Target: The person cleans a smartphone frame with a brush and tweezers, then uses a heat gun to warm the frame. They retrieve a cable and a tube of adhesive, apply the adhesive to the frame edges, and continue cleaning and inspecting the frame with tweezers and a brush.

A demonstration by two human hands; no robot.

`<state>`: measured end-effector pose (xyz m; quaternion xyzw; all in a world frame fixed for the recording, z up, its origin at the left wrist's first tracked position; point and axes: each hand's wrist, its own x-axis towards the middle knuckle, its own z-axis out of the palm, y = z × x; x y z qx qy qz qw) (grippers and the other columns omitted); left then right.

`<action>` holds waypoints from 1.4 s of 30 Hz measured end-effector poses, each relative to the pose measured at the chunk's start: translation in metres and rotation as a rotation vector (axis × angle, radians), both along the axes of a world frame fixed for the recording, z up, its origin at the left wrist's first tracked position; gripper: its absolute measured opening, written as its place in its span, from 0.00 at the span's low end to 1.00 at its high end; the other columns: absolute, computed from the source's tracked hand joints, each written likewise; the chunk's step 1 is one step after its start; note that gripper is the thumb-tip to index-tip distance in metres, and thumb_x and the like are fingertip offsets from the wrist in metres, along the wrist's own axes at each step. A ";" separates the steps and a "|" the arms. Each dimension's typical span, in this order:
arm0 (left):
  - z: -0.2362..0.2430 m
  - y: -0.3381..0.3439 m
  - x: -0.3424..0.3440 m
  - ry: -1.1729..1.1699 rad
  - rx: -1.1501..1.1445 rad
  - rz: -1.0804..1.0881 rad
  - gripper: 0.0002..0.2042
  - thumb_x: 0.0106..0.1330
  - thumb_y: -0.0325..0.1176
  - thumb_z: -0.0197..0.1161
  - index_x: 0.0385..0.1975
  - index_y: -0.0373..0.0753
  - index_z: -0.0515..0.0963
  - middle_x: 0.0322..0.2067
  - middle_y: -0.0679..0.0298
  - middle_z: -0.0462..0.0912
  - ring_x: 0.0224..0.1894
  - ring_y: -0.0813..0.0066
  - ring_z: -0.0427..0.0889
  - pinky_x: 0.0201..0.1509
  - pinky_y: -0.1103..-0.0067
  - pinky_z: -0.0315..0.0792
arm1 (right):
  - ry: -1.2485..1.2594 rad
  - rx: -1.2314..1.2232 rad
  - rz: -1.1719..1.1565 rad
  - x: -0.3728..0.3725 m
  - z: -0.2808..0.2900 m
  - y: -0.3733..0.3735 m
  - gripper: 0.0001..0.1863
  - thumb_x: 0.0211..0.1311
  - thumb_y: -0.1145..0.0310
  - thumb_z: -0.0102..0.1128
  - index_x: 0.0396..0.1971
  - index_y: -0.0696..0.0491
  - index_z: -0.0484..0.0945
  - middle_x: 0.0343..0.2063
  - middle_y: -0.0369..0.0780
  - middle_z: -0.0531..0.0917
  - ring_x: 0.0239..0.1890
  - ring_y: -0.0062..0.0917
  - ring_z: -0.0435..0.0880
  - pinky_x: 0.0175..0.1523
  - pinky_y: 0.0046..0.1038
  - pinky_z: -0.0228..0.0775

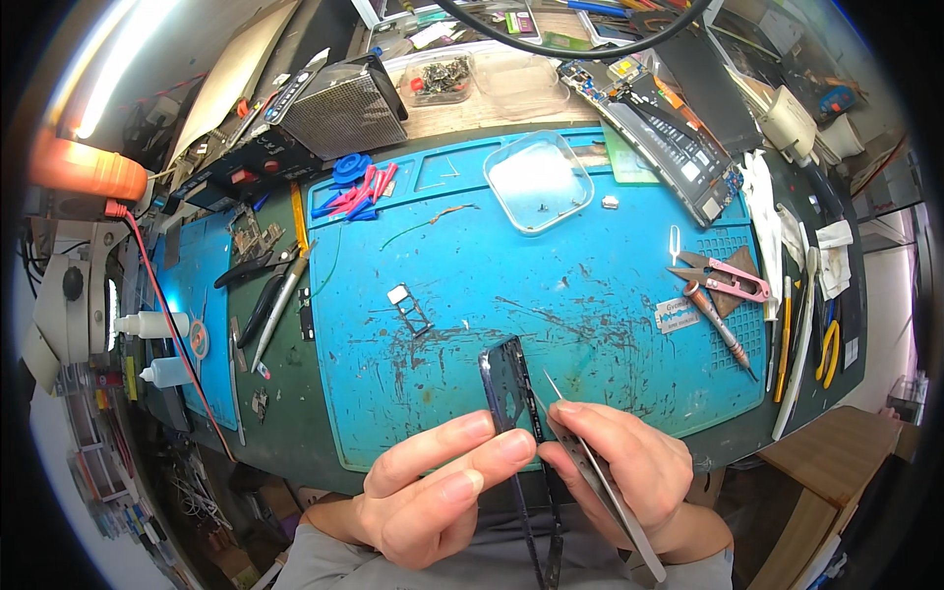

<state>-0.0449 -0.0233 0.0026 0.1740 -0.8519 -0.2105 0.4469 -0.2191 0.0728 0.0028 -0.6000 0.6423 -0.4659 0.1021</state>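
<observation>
My left hand (428,497) is closed on a black phone frame (507,382), fingers along its left edge. The frame is tilted up on its narrow side, its top end over the blue mat and its lower end in front of my lap. From the right, my right hand (634,462) grips metal tweezers (615,506). The tweezers' tips point up beside the frame's right edge; whether they touch it I cannot tell. Beyond the frame, a small SIM tray (411,313) lies on the scratched blue work mat (413,393).
Farther back on the mat are a clear plastic box (538,187) and pink and blue clips (362,192). An opened phone (669,147) leans at the back right. Pink-handled snips (733,279) and a copper-coloured screwdriver (721,332) lie right. White bottles (155,324) stand left.
</observation>
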 end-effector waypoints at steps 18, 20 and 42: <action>0.009 -0.002 0.001 -0.035 -0.021 0.010 0.22 0.62 0.16 0.70 0.55 0.30 0.72 0.44 0.55 0.91 0.47 0.61 0.88 0.51 0.78 0.86 | -0.222 0.027 -0.081 0.003 0.002 0.010 0.25 0.52 0.73 0.82 0.50 0.60 0.82 0.33 0.44 0.88 0.31 0.31 0.89 0.34 0.27 0.83; 0.010 -0.001 0.002 -0.032 -0.007 0.026 0.22 0.61 0.16 0.70 0.55 0.31 0.73 0.44 0.55 0.91 0.47 0.61 0.88 0.51 0.77 0.86 | -0.249 0.022 -0.071 0.001 0.002 0.011 0.25 0.53 0.71 0.82 0.51 0.60 0.82 0.32 0.43 0.87 0.30 0.29 0.89 0.34 0.26 0.82; 0.015 -0.005 0.010 0.004 -0.052 -0.028 0.22 0.49 0.13 0.67 0.47 0.33 0.85 0.53 0.55 0.84 0.47 0.59 0.83 0.49 0.71 0.82 | 0.916 0.148 -0.445 -0.133 0.066 0.031 0.26 0.59 0.82 0.59 0.59 0.54 0.81 0.50 0.46 0.85 0.49 0.39 0.86 0.52 0.37 0.77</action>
